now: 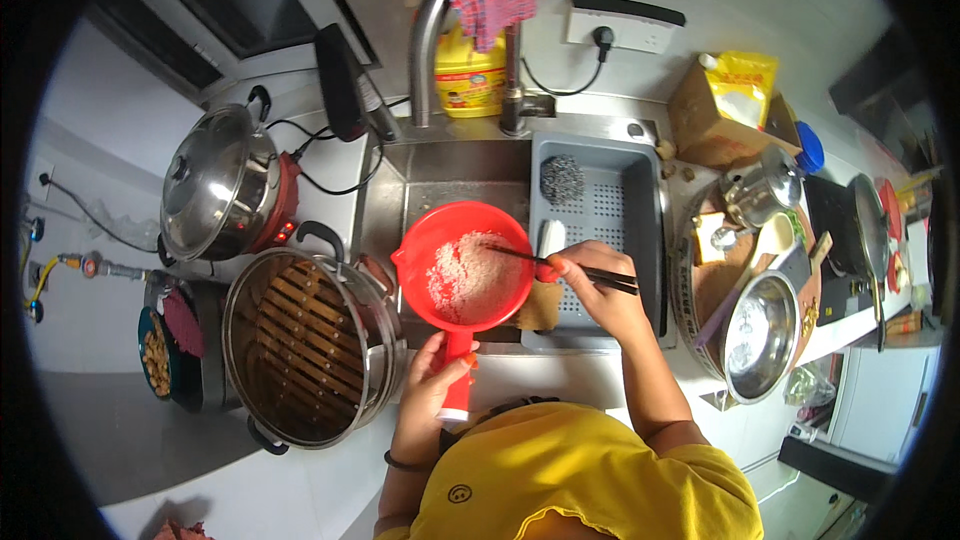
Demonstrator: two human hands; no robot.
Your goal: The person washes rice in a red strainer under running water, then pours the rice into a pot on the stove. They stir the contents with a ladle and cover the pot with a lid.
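Observation:
A red plastic dipper (411, 247) with a pour spout is held over the steel sink (457, 160), my left hand (435, 382) closed around its handle. Pale, crumbly flour-like stuff (480, 277) covers much of the dipper's bottom, with red showing through at the left. Between the fingers of my right hand (606, 285) is a pair of black chopsticks (551, 262), their tips in the pale stuff. Beneath my right hand, a grey perforated drain basket (592, 141) sits in the right part of the sink. It holds a steel wool scourer (562, 180) and a white-and-red brush-like item (553, 240).
Left of the sink stand a wide steamer pot with a slatted wooden rack (311, 337) and a lidded steel pot (217, 180) on a red base. A tap (426, 60) rises behind. At right, a round chopping board (709, 296) bears a steel bowl (761, 337) and knife; a cardboard box (705, 116) stands behind.

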